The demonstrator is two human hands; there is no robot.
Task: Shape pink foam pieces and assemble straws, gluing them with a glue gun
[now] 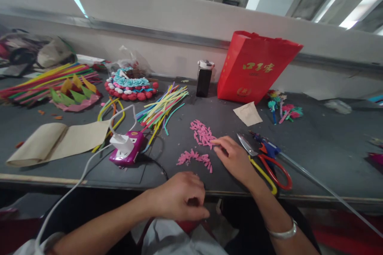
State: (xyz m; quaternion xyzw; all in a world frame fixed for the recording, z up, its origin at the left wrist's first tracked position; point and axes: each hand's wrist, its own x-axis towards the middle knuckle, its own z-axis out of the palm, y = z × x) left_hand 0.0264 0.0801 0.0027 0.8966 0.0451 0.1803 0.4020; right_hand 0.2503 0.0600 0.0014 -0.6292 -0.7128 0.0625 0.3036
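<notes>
On the dark table lies a pile of small cut pink pieces (202, 132), with a looser, curved row of pink pieces (196, 157) nearer the front edge. My right hand (235, 157) reaches to the pile's right side. Its index finger and thumb are slightly apart at the outermost pieces, and no piece shows clearly between them. My left hand (182, 197) hovers at the table's front edge, fingers loosely curled and thumb apart, with nothing visible in it. Scissors with red handles (277, 171) and a blue glue gun (269, 151) lie right of my right hand.
Left of the pile are a purple power strip (130, 149) with a white cable, fuzzy craft stems (164, 105) and unrolled brown paper (83, 137). Behind stand a dark bottle (204, 81) and a red bag (254, 69). A glue stick (317, 185) extends over the front edge.
</notes>
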